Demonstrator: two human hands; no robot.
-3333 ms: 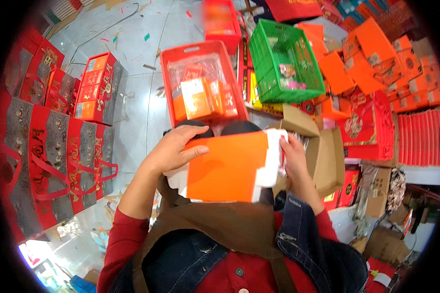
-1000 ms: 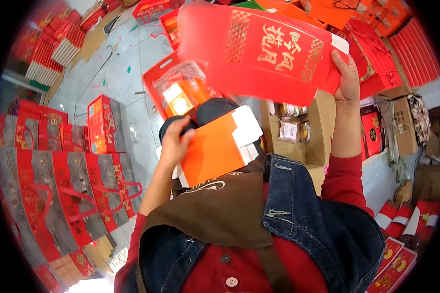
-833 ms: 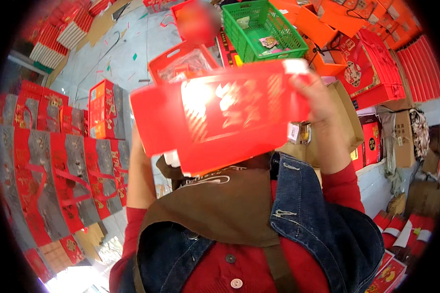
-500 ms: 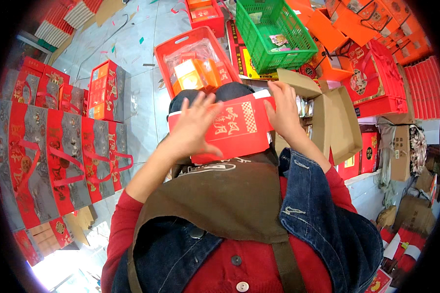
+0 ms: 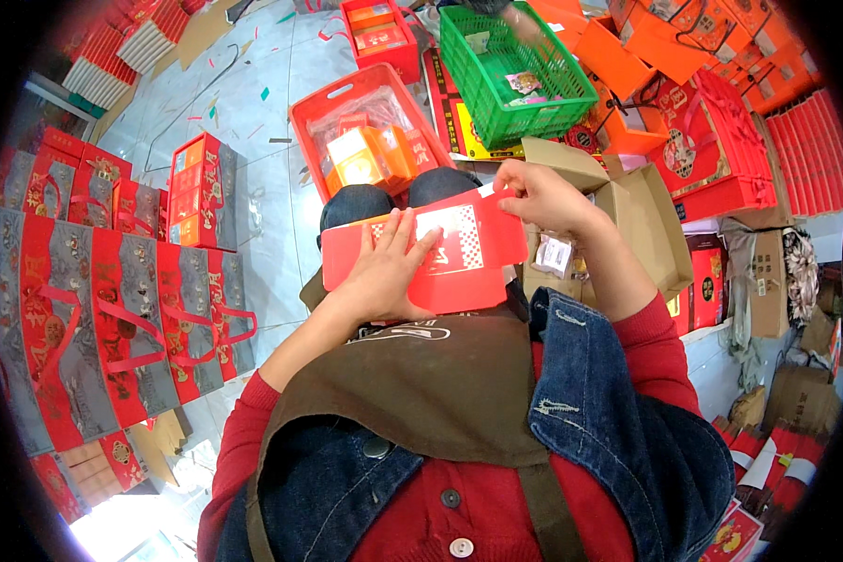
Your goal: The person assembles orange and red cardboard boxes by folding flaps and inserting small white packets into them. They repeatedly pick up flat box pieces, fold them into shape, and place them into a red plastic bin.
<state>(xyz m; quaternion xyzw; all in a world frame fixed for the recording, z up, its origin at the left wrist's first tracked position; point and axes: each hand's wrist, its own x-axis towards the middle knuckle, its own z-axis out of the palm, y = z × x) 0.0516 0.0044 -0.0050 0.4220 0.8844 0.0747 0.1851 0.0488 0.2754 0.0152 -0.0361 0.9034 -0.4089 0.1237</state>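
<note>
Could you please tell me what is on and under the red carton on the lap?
The left hand lies on the red carton; the right hand is at its far right corner. Knees show beyond its far edge; most beneath is covered.

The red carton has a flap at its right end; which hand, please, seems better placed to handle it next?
Right, probably: the right hand is at the flap, while the left hand lies spread across the carton.

White glare on red carton (image 5: 456,255)
</note>
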